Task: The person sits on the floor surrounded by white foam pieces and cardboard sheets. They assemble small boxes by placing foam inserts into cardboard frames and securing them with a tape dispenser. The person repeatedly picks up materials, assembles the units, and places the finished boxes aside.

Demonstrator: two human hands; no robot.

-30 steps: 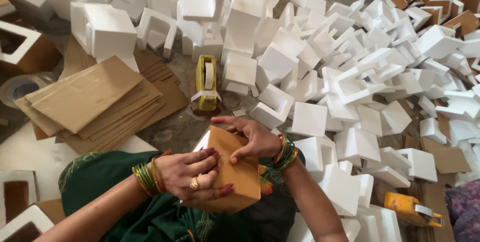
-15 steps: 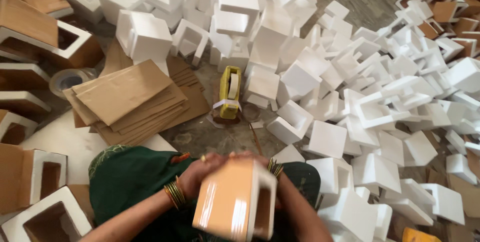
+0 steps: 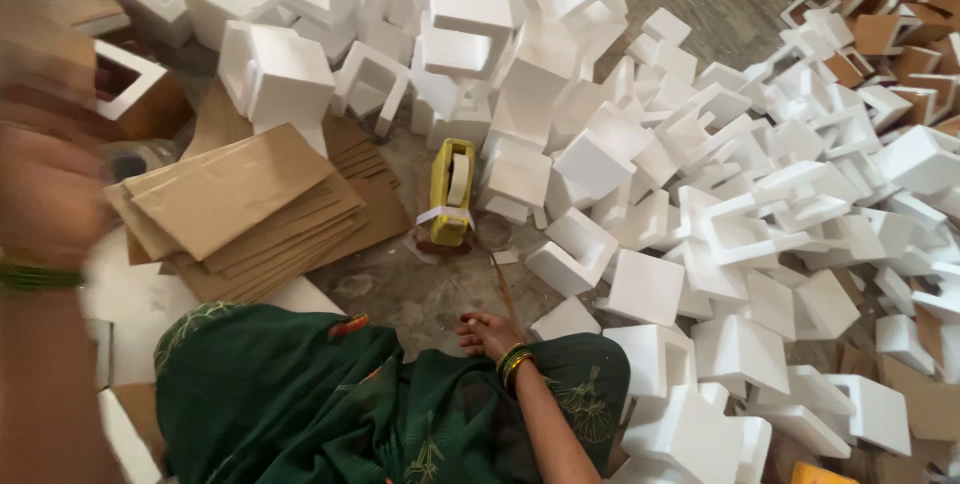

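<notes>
My left hand [image 3: 45, 194] is raised at the far left edge, heavily blurred, with green bangles on the wrist. A brown blur lies above it; I cannot tell whether the hand holds anything. My right hand [image 3: 487, 334] rests low by the edge of my green garment [image 3: 320, 394], fingers loosely spread and empty, bangles on its wrist. A yellow tape dispenser [image 3: 452, 189] stands on the floor just beyond it. A stack of flat brown cardboard sheets [image 3: 240, 204] lies to the left of the dispenser.
A large heap of white foam blocks [image 3: 700, 204] covers the floor ahead and to the right. Cardboard-wrapped foam boxes sit at the left [image 3: 140, 94] and the far top right [image 3: 880, 34]. A bare patch of grey floor [image 3: 420, 294] lies before my knees.
The cardboard-wrapped box that both hands held in my lap is gone from there. My left arm has swung up to the left; my right hand has dropped beside my knee.
</notes>
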